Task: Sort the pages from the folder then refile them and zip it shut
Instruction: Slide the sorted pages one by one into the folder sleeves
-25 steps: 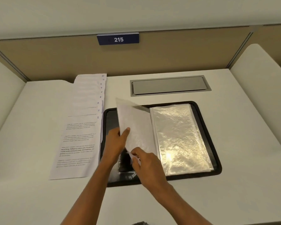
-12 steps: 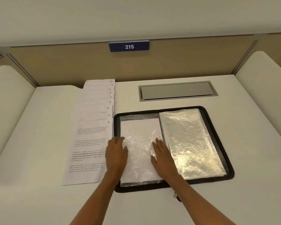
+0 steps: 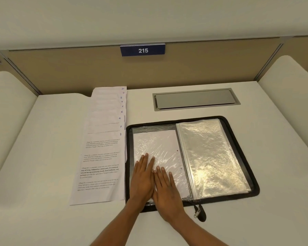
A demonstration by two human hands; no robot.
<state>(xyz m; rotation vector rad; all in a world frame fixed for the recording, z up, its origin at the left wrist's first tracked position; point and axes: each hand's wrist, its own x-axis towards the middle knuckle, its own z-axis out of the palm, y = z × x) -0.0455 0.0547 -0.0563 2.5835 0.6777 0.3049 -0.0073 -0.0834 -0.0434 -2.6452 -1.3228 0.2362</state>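
A black zip folder [image 3: 238,139] lies open on the desk. Its left half shows a clear sleeve with a white page [image 3: 158,144] inside. The right half holds a stack of shiny empty sleeves [image 3: 212,157]. My left hand [image 3: 142,180] and my right hand [image 3: 165,189] lie flat side by side on the lower part of the filed page, fingers straight. The zip pull [image 3: 197,213] hangs off the folder's front edge. Left of the folder, several numbered pages [image 3: 105,148] are fanned in a column, page 2 at the front.
A grey cable hatch [image 3: 196,99] is set into the desk behind the folder. A tan partition with a blue "215" plate [image 3: 143,50] closes the back. White curved side panels [image 3: 292,86] flank the desk.
One second ago my hands held the sleeve up and turned it leftward. It now lies flat on the left half, and both hands have slid together onto its lower part.
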